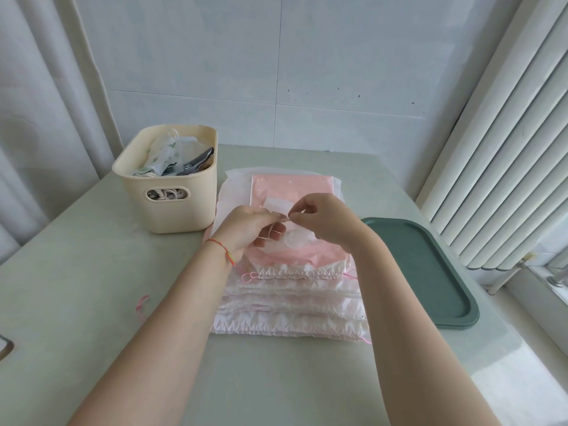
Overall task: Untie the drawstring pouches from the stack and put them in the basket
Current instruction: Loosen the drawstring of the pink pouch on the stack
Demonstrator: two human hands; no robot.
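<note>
Looking down from my head, I see a pile of pink and white pouches (292, 290) lying flat on the pale green worktop (92, 287), right in front of me. The top pouch (276, 189) is pink.

My left hand (246, 226) and my right hand (322, 216) are both over the top pouch, close together, fingertips almost touching. Each hand pinches a thin white string (273, 232) between thumb and finger. The other fingers are curled in.

I have a red thread band (222, 249) on my left wrist.

The cream basket (172, 207) stands on the worktop just to the left of the pile, near the far edge. It already has some pouches (166, 158) inside.

A dark green tray (436, 272) lies flat to the right of the pile.

A little pink string (142, 304) lies alone on the worktop, well to the left.
</note>
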